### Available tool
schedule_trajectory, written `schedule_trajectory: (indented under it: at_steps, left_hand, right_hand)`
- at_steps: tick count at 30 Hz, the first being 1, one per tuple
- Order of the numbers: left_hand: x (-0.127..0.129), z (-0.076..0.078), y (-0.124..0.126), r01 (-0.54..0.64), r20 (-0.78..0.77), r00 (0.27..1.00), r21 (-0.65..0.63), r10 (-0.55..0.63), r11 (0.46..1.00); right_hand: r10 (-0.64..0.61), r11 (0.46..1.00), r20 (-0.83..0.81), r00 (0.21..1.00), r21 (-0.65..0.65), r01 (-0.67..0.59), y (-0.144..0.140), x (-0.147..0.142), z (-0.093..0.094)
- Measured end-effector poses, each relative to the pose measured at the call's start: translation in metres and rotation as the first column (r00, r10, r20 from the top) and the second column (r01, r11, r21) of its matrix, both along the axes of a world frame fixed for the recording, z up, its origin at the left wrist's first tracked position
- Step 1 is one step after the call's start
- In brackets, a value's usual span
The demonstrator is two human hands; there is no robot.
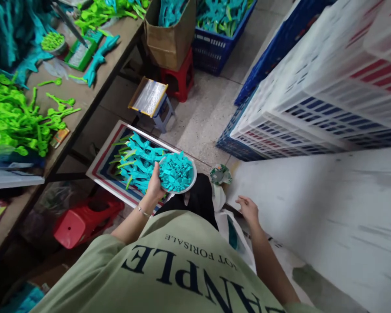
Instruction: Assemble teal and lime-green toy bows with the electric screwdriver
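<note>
Down by the floor, over a flat box (99, 163) of teal plastic parts (138, 161), the left hand (154, 184) has a round bowl (193, 177) heaped with small teal plastic pieces (176, 171). The hand cups the bowl's near-left edge from below, fingers wrapped under and thumb up at the rim, so it's closed around the bowl rather than spread.

I'd guess the bowl is pretty light, since the bits are thin moulded plastic, but they're loose and piled above the rim, so any tilt would probably spill some. The bowl itself looks stiff (smooth too, so maybe a little slippery). Holding it under the base with a thumb on the rim seems the sensible grip.

The right hand (248, 209) hangs loosely open, fingers relaxed and slightly curled, holding nothing, just beside a white sheet (313, 208) and a white bag (230, 228). To the left, the surface (84, 98) carries heaps of green parts (16, 121). White crates (329, 87) are stacked on the right.
</note>
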State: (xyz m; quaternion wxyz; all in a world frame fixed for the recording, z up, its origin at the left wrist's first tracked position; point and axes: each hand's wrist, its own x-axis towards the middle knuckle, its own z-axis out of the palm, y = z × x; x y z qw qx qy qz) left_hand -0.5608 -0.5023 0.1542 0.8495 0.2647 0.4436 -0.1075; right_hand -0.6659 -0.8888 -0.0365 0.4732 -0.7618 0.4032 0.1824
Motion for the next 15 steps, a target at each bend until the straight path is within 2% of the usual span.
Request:
schedule_trajectory:
  at_steps: [4,7,9,15]
  left_hand:
    - [0.042,-0.010,-0.008,-0.054,0.031,0.998,0.039,0.052,0.998]
    - [0.087,-0.017,-0.019,-0.108,0.020,0.994,0.056,0.107,0.993]
    - [0.120,-0.019,-0.028,-0.145,0.001,0.989,0.038,0.145,0.989]
    - [0.216,-0.017,-0.049,-0.264,0.031,0.964,-0.038,0.266,0.964]
  right_hand:
    - [0.103,0.995,-0.169,0.980,0.016,-0.101,0.006,0.035,0.000]
    - [0.190,0.982,-0.332,0.924,0.045,-0.186,0.006,0.061,-0.002]
    - [0.248,0.968,-0.410,0.878,0.060,-0.246,0.001,0.085,0.002]
    - [0.383,0.910,-0.484,0.787,0.050,-0.413,-0.035,0.192,0.029]
